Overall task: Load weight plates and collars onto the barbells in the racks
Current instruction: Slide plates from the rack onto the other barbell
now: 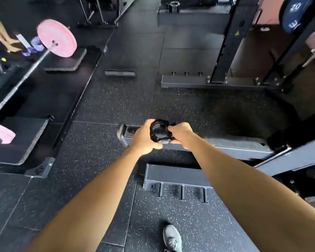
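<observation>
A black barbell collar [158,130] is held out in front of me, above the rubber floor. My left hand [144,136] grips its left side with curled fingers. My right hand [182,134] pinches the collar's clamp lever on the right side. At the top right a dark blue plate marked 20 [293,13] hangs on a barbell in the black rack [231,42]. On the left a second barbell [25,73] lies low on black pads, with a pink plate [56,38] on its far end and another pink plate [0,132] at its near end.
The rack's grey base beam [225,142] runs across the floor under my hands, with a grey peg block [176,177] in front of it. Another collar [172,6] sits at the top. My grey shoe [172,238] is below. A person's legs [0,31] stand far left.
</observation>
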`<act>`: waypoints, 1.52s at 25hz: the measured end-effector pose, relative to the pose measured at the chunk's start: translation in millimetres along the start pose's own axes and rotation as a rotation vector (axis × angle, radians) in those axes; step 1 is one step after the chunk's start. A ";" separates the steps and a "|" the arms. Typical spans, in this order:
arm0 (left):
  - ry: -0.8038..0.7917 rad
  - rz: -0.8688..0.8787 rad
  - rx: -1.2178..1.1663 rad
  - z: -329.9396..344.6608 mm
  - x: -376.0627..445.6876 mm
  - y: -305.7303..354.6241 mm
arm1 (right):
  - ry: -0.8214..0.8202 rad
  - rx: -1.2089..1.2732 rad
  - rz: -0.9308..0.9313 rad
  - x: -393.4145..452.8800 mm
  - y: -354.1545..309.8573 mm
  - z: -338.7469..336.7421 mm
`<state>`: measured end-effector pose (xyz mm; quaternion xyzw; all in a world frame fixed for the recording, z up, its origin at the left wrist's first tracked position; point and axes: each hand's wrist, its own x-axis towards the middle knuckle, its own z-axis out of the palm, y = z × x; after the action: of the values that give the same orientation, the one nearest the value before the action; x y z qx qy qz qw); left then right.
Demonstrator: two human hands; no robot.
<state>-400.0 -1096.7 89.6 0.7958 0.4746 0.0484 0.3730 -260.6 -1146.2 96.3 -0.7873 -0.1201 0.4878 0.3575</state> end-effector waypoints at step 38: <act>0.255 0.467 0.029 -69.7 -388.8 228.5 | 0.473 -0.614 -0.775 -448.1 89.1 -203.9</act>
<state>-477.6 -1428.2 393.5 0.8765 0.3217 0.2262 0.2776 -322.6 -1541.9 396.2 -0.8418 -0.4546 0.0724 0.2820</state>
